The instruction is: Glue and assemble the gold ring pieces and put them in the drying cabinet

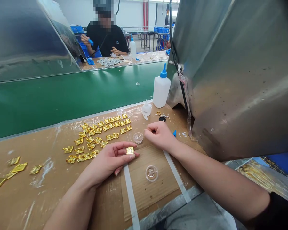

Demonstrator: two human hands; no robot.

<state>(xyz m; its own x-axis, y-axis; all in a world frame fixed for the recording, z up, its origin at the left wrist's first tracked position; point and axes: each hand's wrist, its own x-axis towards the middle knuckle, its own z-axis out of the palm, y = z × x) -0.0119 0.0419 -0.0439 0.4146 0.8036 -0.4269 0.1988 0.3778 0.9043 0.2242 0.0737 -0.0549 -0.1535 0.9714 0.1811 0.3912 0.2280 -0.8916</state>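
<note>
My left hand (112,158) is closed, pinching a small shiny gold piece (130,150) with a raised relief between thumb and fingers, over the top edge of a cardboard sheet. To its right, my right hand (158,134) is closed around a thin pale stick (140,135). The stick's tip reaches into a small clear dish (138,138); what the dish contains is hard to make out. Another small clear round dish (152,173) sits on the cardboard (144,195), below both hands. Rows of similar gold pieces (109,137) lie left of the dish.
Behind my right hand stand a small white bottle (146,108) and a large white bottle (161,91) with a blue nozzle. A metal housing (244,76) rises at the right. Beyond the green belt (69,95), a person (108,41) sits at another bench.
</note>
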